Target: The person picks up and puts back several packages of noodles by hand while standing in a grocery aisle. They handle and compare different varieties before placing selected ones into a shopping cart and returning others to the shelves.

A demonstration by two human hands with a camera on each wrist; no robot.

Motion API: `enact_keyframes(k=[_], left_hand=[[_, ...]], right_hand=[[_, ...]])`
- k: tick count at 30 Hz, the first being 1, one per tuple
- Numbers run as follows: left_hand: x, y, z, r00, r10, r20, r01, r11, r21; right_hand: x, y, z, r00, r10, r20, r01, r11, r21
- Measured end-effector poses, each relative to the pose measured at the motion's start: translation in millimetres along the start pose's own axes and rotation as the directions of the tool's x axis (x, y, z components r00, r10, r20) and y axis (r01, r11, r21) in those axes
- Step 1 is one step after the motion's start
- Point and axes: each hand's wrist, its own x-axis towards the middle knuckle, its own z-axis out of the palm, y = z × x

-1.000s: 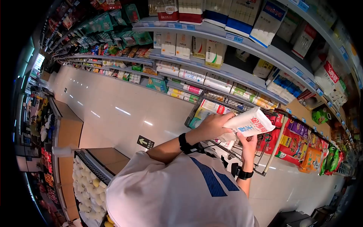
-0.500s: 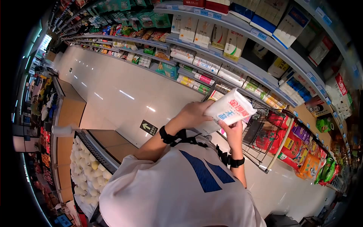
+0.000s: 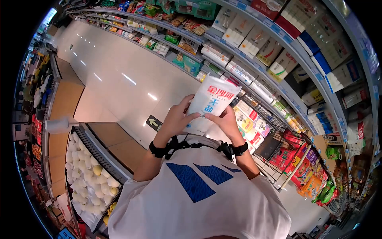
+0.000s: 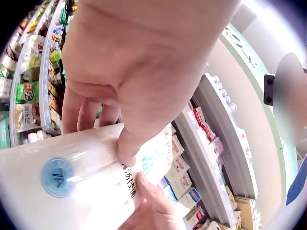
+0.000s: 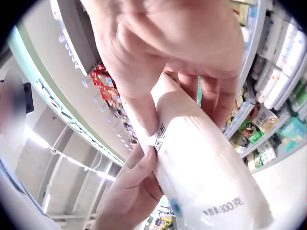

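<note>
A white pack of dried noodles [image 3: 215,97] with red and blue lettering is held up in front of the chest, its printed face towards the head camera. My left hand [image 3: 176,119] grips its left edge, thumb across the front and fingers behind. On the opposite edge my right hand [image 3: 226,123] holds it the same way. Both thumbs press close together on the printing, as the left wrist view shows beside the black characters. A round blue mark [image 4: 58,177] sits on the pack's wrapper. In the right wrist view, one end of the pack [image 5: 225,191] points down and away.
A wire shopping cart [image 3: 293,169] stands to the right, with colourful packs [image 3: 250,124] inside. Shelves [image 3: 262,63] of noodle packs curve along the far side. At left, a produce stand [image 3: 107,149] bears pale round fruit [image 3: 89,179]. An arrow sign [image 3: 153,122] lies on the tiled floor.
Both hands have brought the noodle pack leftwards from over the cart to in front of the chest, turning its face more towards the head camera. The head view has shifted too.
</note>
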Motion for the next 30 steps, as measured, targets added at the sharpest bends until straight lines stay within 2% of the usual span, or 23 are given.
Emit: enact_keyframes(k=[1,3,4,5,6,7,8,10,12,14,15,16,18,19,20,21,22,24,26,28,29,30], left_hand=[[2.3,-11.0,-20.8,0.999,0.043,-0.015,-0.042,0.998,0.037],[17.2,-25.9,-65.9,0.995,0.092,-0.029,-0.090,0.994,0.065],[21.9,-30.8,-87.1,0.998,0.058,-0.019,-0.053,0.977,0.207],[26.0,-34.5,-103.9,1.000,0.020,-0.012,-0.015,0.938,0.345],[31.5,-37.0,-118.4,1.000,0.023,-0.007,-0.019,0.940,0.341],[36.7,-38.9,-133.0,0.995,0.091,-0.043,-0.067,0.918,0.390],[41.5,-40.3,-147.7,0.984,0.161,-0.072,-0.113,0.890,0.441],[50.3,-45.9,-175.0,0.986,0.161,-0.037,-0.125,0.872,0.474],[57.8,-60.2,-192.2,0.994,0.098,-0.047,-0.065,0.881,0.469],[63.5,-76.0,-203.5,0.992,0.111,-0.056,-0.074,0.891,0.449],[66.8,-84.5,-208.5,0.996,0.075,-0.043,-0.046,0.882,0.468],[70.2,-92.1,-212.8,0.999,0.038,-0.034,-0.016,0.872,0.489],[80.8,-101.3,-218.5,0.999,0.007,-0.037,0.011,0.873,0.487],[86.6,-103.5,-220.4,0.998,-0.059,-0.036,0.069,0.871,0.487],[92.8,-106.4,-221.5,0.991,-0.128,-0.033,0.128,0.865,0.486],[101.6,-112.6,-223.6,0.990,-0.131,-0.043,0.136,0.869,0.476],[111.8,-116.2,-223.9,0.990,-0.130,-0.047,0.137,0.864,0.485],[133.9,-117.2,-228.3,0.977,-0.196,-0.081,0.209,0.821,0.531],[157.7,-114.5,-230.2,0.972,-0.220,-0.086,0.231,0.814,0.533],[182.3,-113.0,-230.2,0.984,-0.154,-0.094,0.180,0.839,0.514],[193.9,-113.0,-231.1,0.984,-0.160,-0.084,0.180,0.834,0.521],[206.1,-112.1,-232.4,0.984,-0.165,-0.067,0.175,0.834,0.522]], right_hand=[[16.6,-0.7,16.7,0.999,0.010,0.038,-0.008,0.999,-0.038],[52.6,9.7,47.4,0.988,-0.149,0.050,0.157,0.950,-0.268],[66.3,11.9,60.4,0.974,-0.220,0.061,0.227,0.904,-0.363],[78.6,10.9,68.4,0.975,-0.216,0.056,0.221,0.902,-0.371],[94.3,8.7,76.1,0.968,-0.245,0.052,0.242,0.863,-0.444],[110.2,6.8,84.1,0.960,-0.275,0.048,0.260,0.819,-0.512],[125.1,10.6,85.6,0.960,-0.278,0.037,0.257,0.820,-0.512],[155.8,18.0,74.0,0.954,-0.264,-0.145,0.167,0.865,-0.473],[186.7,7.2,57.1,0.895,-0.389,-0.218,0.194,0.779,-0.596],[219.8,-4.8,35.8,0.853,-0.426,-0.301,0.191,0.792,-0.580],[236.0,-8.8,22.7,0.842,-0.375,-0.388,0.095,0.811,-0.577],[255.3,-12.6,11.5,0.808,-0.452,-0.378,0.208,0.819,-0.535],[294.2,-20.7,-10.8,0.741,-0.549,-0.385,0.296,0.783,-0.546],[314.9,-22.5,-21.2,0.741,-0.554,-0.378,0.306,0.781,-0.544],[333.4,-23.0,-31.9,0.705,-0.590,-0.393,0.328,0.763,-0.557],[348.2,-26.3,-37.9,0.668,-0.621,-0.411,0.346,0.747,-0.568],[362.7,-29.2,-43.3,0.666,-0.621,-0.413,0.352,0.750,-0.560],[389.6,-33.1,-54.0,0.601,-0.658,-0.454,0.378,0.734,-0.564],[414.4,-26.6,-72.3,0.609,-0.624,-0.489,0.409,0.776,-0.480],[430.3,-26.7,-86.1,0.647,-0.603,-0.467,0.337,0.775,-0.535],[436.9,-25.1,-93.6,0.644,-0.596,-0.479,0.329,0.781,-0.530],[443.3,-20.6,-102.7,0.680,-0.559,-0.474,0.263,0.790,-0.554]])
